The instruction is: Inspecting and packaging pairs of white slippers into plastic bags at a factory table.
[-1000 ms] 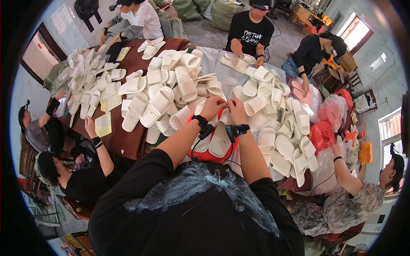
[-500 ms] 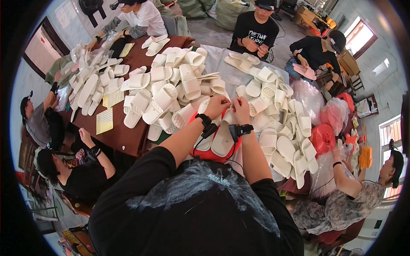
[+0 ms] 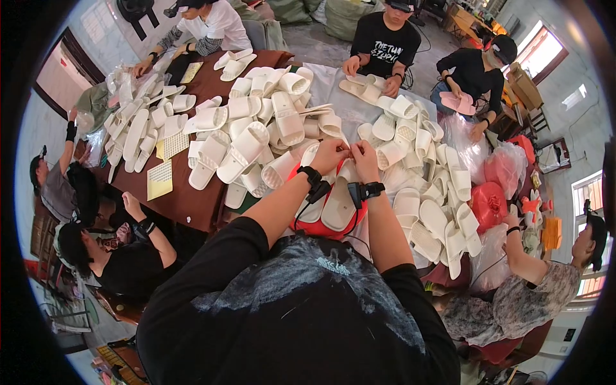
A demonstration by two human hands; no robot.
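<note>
Head view — your left hand (image 3: 328,156) and right hand (image 3: 364,157) pinch one cream slipper (image 3: 338,192) together, both grips closed. Keep it steady above the red basket (image 3: 301,224).

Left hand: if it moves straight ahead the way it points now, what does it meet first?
Probably the right hand, which its fingertips almost touch; past that, the pile of white slippers.

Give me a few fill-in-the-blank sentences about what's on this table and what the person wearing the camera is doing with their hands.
1. The table is heaped with cream-white ____.
2. The left hand and right hand meet, each with a black band at the ____.
3. Below the hands, slippers lie in a ____ bag.
4. A person at the far right holds a ____ slipper.

Missing words: slippers; wrist; red; pink
</note>
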